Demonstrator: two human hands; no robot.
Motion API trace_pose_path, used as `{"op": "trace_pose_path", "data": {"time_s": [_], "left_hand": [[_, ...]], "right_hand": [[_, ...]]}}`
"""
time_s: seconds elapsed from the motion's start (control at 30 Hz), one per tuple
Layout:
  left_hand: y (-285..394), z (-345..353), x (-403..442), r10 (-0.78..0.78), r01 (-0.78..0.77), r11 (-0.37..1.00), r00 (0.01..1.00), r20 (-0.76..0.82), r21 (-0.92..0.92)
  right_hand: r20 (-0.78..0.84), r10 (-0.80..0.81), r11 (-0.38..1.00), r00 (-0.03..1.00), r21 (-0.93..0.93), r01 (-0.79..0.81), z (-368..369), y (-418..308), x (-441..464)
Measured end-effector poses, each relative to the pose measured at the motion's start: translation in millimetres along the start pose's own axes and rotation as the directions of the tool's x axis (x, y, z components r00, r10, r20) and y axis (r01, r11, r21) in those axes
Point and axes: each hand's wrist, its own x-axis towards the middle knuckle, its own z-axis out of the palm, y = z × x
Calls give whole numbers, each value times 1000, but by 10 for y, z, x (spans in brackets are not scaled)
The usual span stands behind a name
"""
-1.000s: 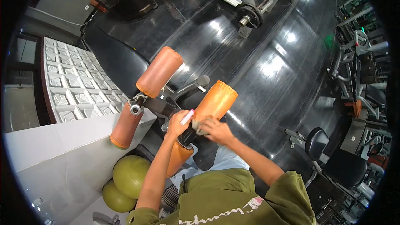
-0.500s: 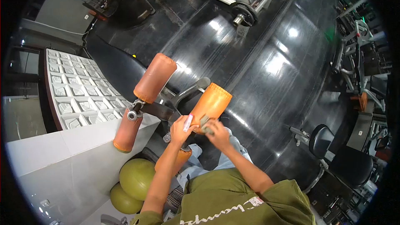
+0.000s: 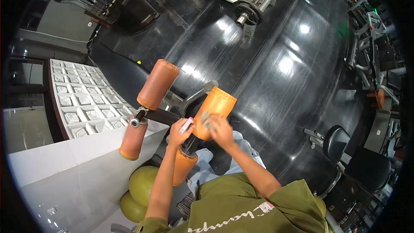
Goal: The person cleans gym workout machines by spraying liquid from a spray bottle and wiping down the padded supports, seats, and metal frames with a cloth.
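Observation:
My left hand (image 3: 178, 133) is wrapped round a small white bottle with a pink end (image 3: 186, 125), close to the lower left side of an orange padded roller (image 3: 219, 103). Against that roller's surface, my right hand (image 3: 221, 132) presses a greyish-green cloth (image 3: 208, 121). Below sits a second orange roller (image 3: 184, 167), partly behind my left forearm. Two reddish-brown rollers (image 3: 158, 84) (image 3: 133, 140) are at the left, on a bar with a round metal end.
A black padded bench (image 3: 116, 69) stretches to the upper left, beside a white tiled ledge (image 3: 86, 99). Green exercise balls (image 3: 142, 185) lie below the ledge. A machine with a weight plate (image 3: 248, 13) stands ahead, and a black seat (image 3: 368, 169) is at the right.
The cloth and my right hand have moved up onto the orange roller's face. My left hand has shifted slightly left with the bottle. The whole view has shifted a little.

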Motion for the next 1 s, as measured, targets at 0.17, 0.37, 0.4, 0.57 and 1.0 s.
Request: {"op": "trace_pose_path", "data": {"time_s": [0.17, 0.37, 0.4, 0.57, 1.0], "left_hand": [[370, -52, -77, 151, -155, 987, 982, 110, 30], [335, 214, -237, 115, -98, 955, 992, -47, 280], [370, 253, -237, 115, -98, 955, 992, -46, 279], [317, 233, -131, 68, -47, 969, 995, -77, 243], [-242, 51, 106, -213, 212, 977, 972, 98, 23]], "right_hand": [[237, -152, 979, 960, -96, 179, 16, 43, -276], [-118, 126, 982, 985, -128, -140, -518, 460, 475], [-118, 126, 982, 985, -129, -141, -505, 475, 466], [-331, 298, 949, 895, 205, -241, -132, 269, 180], [93, -42, 991, 995, -123, 54, -355, 443, 279]]}}
